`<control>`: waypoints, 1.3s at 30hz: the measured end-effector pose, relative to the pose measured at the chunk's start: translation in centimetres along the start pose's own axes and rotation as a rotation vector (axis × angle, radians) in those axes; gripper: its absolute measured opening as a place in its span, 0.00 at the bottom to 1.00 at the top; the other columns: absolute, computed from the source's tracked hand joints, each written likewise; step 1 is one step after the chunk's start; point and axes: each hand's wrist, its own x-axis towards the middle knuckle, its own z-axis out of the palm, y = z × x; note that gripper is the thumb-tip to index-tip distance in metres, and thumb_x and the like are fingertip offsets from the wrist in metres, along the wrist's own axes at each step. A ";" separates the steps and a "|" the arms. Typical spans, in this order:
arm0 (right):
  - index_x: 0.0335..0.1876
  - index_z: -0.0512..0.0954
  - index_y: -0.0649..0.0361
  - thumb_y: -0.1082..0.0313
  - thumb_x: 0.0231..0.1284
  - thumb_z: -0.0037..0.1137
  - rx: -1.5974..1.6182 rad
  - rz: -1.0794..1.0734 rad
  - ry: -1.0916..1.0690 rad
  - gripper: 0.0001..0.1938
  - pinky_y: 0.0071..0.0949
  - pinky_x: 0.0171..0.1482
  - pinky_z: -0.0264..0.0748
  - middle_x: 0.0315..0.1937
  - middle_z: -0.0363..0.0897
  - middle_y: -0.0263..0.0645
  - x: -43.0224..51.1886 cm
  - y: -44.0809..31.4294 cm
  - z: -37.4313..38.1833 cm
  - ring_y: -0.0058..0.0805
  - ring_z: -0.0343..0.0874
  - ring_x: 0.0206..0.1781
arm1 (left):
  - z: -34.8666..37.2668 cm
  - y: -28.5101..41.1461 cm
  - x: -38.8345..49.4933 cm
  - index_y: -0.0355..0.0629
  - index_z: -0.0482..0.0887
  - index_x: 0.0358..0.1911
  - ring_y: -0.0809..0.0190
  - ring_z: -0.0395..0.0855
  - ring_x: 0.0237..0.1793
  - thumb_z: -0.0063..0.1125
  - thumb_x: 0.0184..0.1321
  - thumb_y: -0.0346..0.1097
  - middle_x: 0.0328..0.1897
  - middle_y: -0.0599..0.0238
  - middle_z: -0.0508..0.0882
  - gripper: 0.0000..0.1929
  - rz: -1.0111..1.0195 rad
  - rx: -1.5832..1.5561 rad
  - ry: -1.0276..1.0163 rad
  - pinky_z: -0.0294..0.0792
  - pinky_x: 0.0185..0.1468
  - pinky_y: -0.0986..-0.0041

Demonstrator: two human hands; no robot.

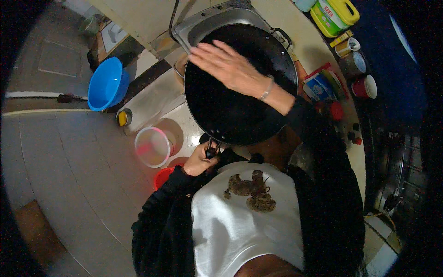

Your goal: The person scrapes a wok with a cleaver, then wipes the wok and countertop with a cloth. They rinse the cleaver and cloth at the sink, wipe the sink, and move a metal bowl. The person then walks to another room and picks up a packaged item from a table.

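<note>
A large black wok (235, 114) fills the space in front of me, over part of a stainless steel sink (193, 29). My left hand (198, 162) is closed around its near handle (211, 151). Across the wok's inside stretches my right hand (232, 71), back upward, with its fingers extended and slightly apart and a bracelet at the wrist. Whether its palm touches the wok's surface I cannot tell. A second, loop-shaped handle (282, 36) is on the far right of the rim.
A detergent jug (334, 17), cups (365, 86) and packets (320, 86) line the counter at right. On the left are a blue basin (108, 85) and a sponge (122, 118). A clear plastic bucket (152, 147) and a red container (162, 178) stand below.
</note>
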 end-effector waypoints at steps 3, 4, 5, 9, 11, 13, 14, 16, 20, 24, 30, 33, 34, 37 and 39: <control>0.69 0.60 0.53 0.76 0.59 0.46 -0.056 0.004 -0.031 0.29 0.41 0.73 0.51 0.70 0.59 0.38 0.8 0.8 2.4 0.34 0.57 0.72 | -0.1 0.2 -0.8 0.42 0.70 0.32 0.72 0.64 0.33 0.53 0.46 0.21 0.29 0.73 0.69 0.10 0.009 0.119 0.001 0.61 0.38 0.79; 0.69 0.60 0.53 0.76 0.59 0.46 -0.123 0.009 -0.030 0.30 0.41 0.73 0.50 0.70 0.58 0.38 0.7 1.7 3.1 0.34 0.57 0.72 | -0.1 0.3 -1.1 0.42 0.71 0.31 0.71 0.64 0.32 0.54 0.46 0.23 0.29 0.73 0.69 0.09 0.023 0.125 0.029 0.61 0.38 0.77; 0.70 0.59 0.53 0.75 0.59 0.46 -0.181 0.016 -0.045 0.30 0.40 0.73 0.50 0.70 0.58 0.38 0.7 2.7 3.5 0.33 0.57 0.72 | -0.3 0.5 -1.5 0.42 0.71 0.31 0.72 0.64 0.32 0.54 0.46 0.23 0.29 0.73 0.69 0.09 -0.008 0.076 0.021 0.61 0.37 0.77; 0.69 0.60 0.58 0.78 0.58 0.42 -0.413 0.286 -0.114 0.29 0.45 0.71 0.50 0.69 0.59 0.43 -2.9 8.8 2.5 0.38 0.57 0.72 | -0.4 1.3 -2.7 0.42 0.71 0.33 0.72 0.64 0.31 0.54 0.46 0.24 0.29 0.74 0.69 0.10 -0.101 0.093 0.030 0.61 0.36 0.78; 0.65 0.66 0.58 0.77 0.59 0.46 -0.441 0.347 -0.113 0.25 0.43 0.70 0.51 0.66 0.63 0.44 -4.4 10.9 1.7 0.39 0.61 0.69 | -0.4 1.7 -3.0 0.42 0.71 0.34 0.73 0.64 0.31 0.54 0.46 0.24 0.29 0.74 0.69 0.10 -0.140 0.082 0.040 0.61 0.35 0.79; 0.62 0.68 0.56 0.71 0.56 0.52 -0.108 0.409 -0.002 0.25 0.44 0.68 0.57 0.63 0.67 0.43 -4.4 12.1 1.2 0.40 0.66 0.65 | -0.5 1.9 -3.2 0.42 0.71 0.34 0.74 0.64 0.31 0.53 0.47 0.24 0.29 0.74 0.69 0.11 -0.210 0.033 0.024 0.60 0.34 0.80; 0.63 0.67 0.55 0.70 0.58 0.52 -0.090 0.359 0.008 0.25 0.41 0.68 0.58 0.63 0.67 0.42 -4.1 12.3 1.1 0.40 0.66 0.65 | -0.8 1.9 -3.3 0.42 0.71 0.35 0.74 0.64 0.30 0.53 0.47 0.24 0.29 0.74 0.69 0.11 -0.222 0.017 0.031 0.60 0.34 0.80; 0.65 0.66 0.54 0.69 0.61 0.51 -0.063 0.344 -0.091 0.24 0.36 0.67 0.59 0.64 0.66 0.41 -2.6 12.4 1.2 0.40 0.65 0.65 | -1.6 1.9 -3.4 0.42 0.71 0.35 0.74 0.64 0.30 0.53 0.47 0.23 0.29 0.75 0.69 0.11 -0.217 -0.006 0.000 0.60 0.33 0.81; 0.28 0.70 0.62 0.65 0.62 0.53 0.054 0.391 0.158 0.11 0.38 0.35 0.65 0.24 0.70 0.46 -0.7 12.4 0.6 0.42 0.73 0.32 | -3.1 1.7 -3.6 0.42 0.70 0.34 0.75 0.66 0.26 0.52 0.48 0.22 0.26 0.75 0.68 0.10 -0.189 -0.059 0.000 0.61 0.29 0.81; 0.32 0.72 0.65 0.62 0.65 0.49 0.226 0.666 0.152 0.13 0.36 0.27 0.62 0.22 0.67 0.45 -2.5 12.9 -1.9 0.41 0.69 0.22 | -4.2 1.3 -4.1 0.41 0.69 0.32 0.77 0.66 0.25 0.51 0.50 0.19 0.25 0.75 0.70 0.09 -0.176 -0.118 -0.005 0.60 0.28 0.83; 0.43 0.76 0.62 0.59 0.67 0.49 0.105 0.884 0.268 0.13 0.35 0.28 0.66 0.24 0.74 0.42 -10.7 10.1 -6.2 0.32 0.74 0.23 | -5.9 2.2 -5.4 0.41 0.68 0.32 0.75 0.65 0.18 0.48 0.51 0.18 0.21 0.73 0.69 0.09 -0.122 -0.084 0.004 0.59 0.22 0.82; 0.64 0.66 0.54 0.70 0.60 0.53 0.286 1.028 0.137 0.25 0.35 0.63 0.65 0.60 0.69 0.43 -17.4 6.2 -4.8 0.40 0.69 0.61 | -6.9 3.3 -5.7 0.42 0.67 0.33 0.74 0.63 0.11 0.46 0.51 0.18 0.16 0.72 0.68 0.09 -0.206 -0.146 -0.021 0.57 0.16 0.81; 0.64 0.65 0.55 0.71 0.59 0.53 0.058 0.919 0.058 0.25 0.34 0.61 0.67 0.58 0.70 0.43 -19.8 4.3 -4.4 0.39 0.70 0.59 | -7.2 3.7 -5.7 0.42 0.66 0.32 0.74 0.63 0.12 0.46 0.52 0.19 0.17 0.71 0.68 0.08 -0.227 -0.182 -0.005 0.57 0.16 0.81; 0.66 0.64 0.56 0.73 0.58 0.53 -0.146 0.937 0.050 0.27 0.32 0.59 0.69 0.59 0.70 0.43 -25.4 -2.9 -2.3 0.36 0.72 0.58 | -8.4 4.6 -4.9 0.46 0.69 0.33 0.77 0.61 0.11 0.54 0.51 0.25 0.21 0.73 0.70 0.09 -0.314 -0.280 -0.021 0.52 0.14 0.83; 0.66 0.64 0.57 0.74 0.58 0.53 -0.058 1.073 0.069 0.28 0.32 0.59 0.69 0.61 0.69 0.44 -27.7 -9.3 -2.7 0.37 0.71 0.60 | -9.5 5.0 -4.7 0.48 0.67 0.40 0.75 0.60 0.12 0.48 0.51 0.20 0.21 0.70 0.67 0.15 -0.366 -0.242 0.037 0.53 0.14 0.83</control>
